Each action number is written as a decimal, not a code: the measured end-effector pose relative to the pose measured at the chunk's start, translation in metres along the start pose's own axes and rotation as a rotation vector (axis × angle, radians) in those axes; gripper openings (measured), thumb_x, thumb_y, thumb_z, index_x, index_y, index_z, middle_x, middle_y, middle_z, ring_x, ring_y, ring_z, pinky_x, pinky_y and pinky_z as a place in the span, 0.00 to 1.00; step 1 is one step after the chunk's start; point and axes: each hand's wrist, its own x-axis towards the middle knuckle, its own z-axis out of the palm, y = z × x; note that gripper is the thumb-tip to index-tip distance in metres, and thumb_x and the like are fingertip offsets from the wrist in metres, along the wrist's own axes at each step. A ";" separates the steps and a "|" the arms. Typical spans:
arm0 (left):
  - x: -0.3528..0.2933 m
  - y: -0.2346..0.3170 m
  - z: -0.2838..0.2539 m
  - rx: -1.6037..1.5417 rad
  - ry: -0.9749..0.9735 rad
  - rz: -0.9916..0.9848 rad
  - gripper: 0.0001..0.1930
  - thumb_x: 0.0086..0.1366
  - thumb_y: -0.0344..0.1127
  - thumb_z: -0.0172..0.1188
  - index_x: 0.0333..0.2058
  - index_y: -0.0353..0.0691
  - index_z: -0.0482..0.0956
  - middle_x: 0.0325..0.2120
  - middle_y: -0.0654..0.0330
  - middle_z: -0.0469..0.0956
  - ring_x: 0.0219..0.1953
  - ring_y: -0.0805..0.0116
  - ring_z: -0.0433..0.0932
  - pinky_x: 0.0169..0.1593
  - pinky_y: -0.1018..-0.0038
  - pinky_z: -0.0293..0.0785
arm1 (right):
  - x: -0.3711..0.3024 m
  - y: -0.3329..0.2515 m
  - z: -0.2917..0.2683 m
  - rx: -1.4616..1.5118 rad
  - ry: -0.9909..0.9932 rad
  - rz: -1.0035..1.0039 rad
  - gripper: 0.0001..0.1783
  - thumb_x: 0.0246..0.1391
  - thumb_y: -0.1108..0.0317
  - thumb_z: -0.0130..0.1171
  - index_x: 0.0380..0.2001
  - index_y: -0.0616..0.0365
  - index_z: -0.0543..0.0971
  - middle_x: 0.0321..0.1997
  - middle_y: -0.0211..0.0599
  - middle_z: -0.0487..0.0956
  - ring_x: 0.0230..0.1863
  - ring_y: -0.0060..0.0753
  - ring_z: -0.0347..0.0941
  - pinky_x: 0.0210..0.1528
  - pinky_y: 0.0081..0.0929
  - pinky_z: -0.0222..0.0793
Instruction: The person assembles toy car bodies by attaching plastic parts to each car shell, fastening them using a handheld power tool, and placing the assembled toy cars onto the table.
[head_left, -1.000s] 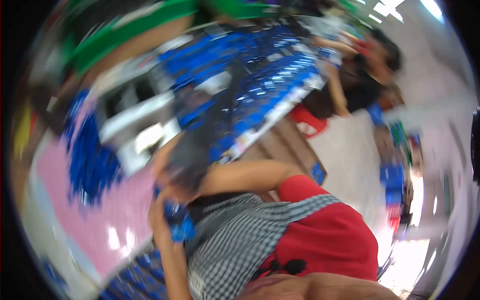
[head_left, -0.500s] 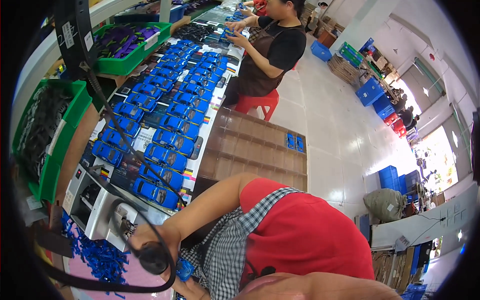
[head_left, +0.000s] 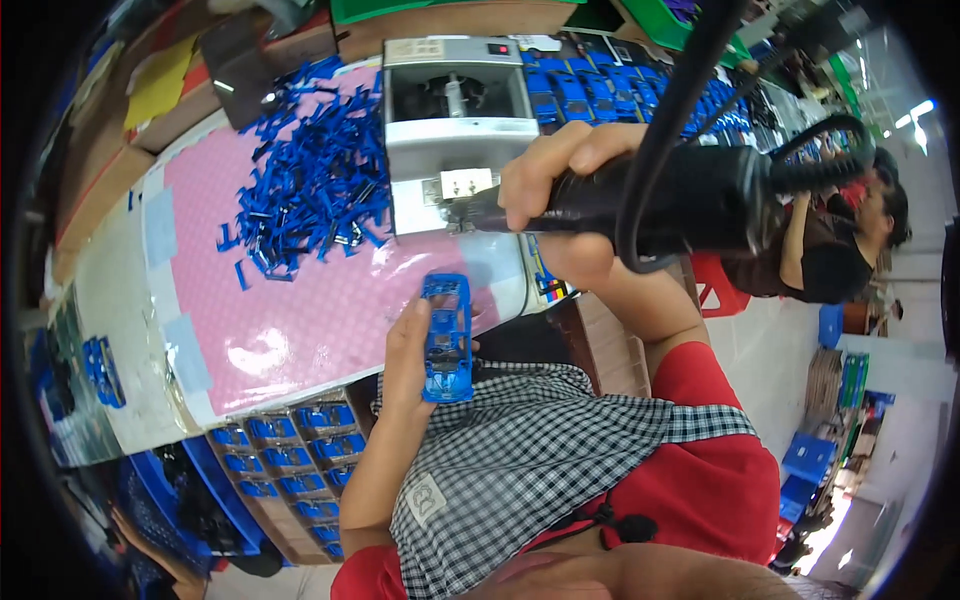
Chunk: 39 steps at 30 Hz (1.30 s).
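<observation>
Left grip [head_left: 420, 350] is closed round a blue plastic toy car shell [head_left: 446, 338]; above it, right grip [head_left: 560, 195] clasps a black corded electric screwdriver [head_left: 650, 200].

We see through 1 head-worn fisheye camera, looking steeply down and close over the pink dotted plastic table mat [head_left: 300, 300] at centre left; our checked apron [head_left: 540, 450] fills the lower frame.

Blue toy car body [head_left: 446, 338], black electric screwdriver [head_left: 650, 200], pink mat [head_left: 300, 300], black-and-white checked apron [head_left: 530, 450].
</observation>
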 end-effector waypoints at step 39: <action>0.004 0.009 -0.001 -0.053 -0.022 -0.063 0.20 0.69 0.46 0.47 0.49 0.33 0.70 0.28 0.58 0.78 0.24 0.72 0.78 0.26 0.78 0.78 | -0.012 0.060 0.070 0.522 -0.048 0.306 0.25 0.41 0.60 0.70 0.35 0.60 0.66 0.18 0.35 0.71 0.18 0.23 0.67 0.20 0.19 0.66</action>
